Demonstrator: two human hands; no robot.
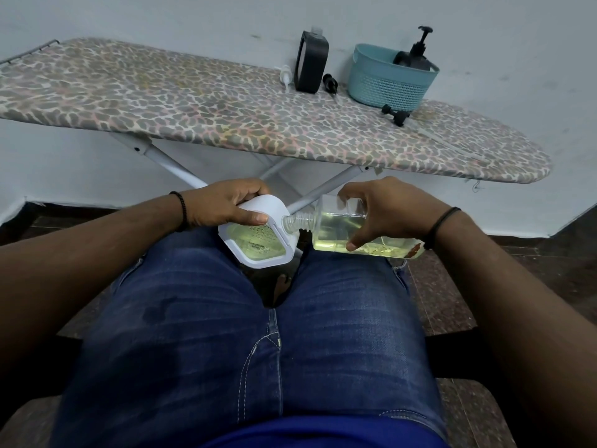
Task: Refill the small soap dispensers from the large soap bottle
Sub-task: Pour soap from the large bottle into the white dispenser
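Over my knees, my right hand (384, 210) grips the large clear soap bottle (342, 229), tipped on its side with pale yellow soap inside. Its open threaded neck (295, 223) touches the top of a small white dispenser (258, 239), which my left hand (226, 205) holds tilted toward the bottle. The dispenser's clear face shows yellow-green soap. On the ironing board (193, 105) stand a black dispenser (310, 64) and, beside it, a white pump head (286, 76) and a black pump head (330, 83).
A teal basket (384, 82) at the board's back right holds a black pump bottle (418, 53). Another black pump (395, 114) lies in front of the basket. The board's white legs (181, 168) cross just beyond my hands. My jeans fill the foreground.
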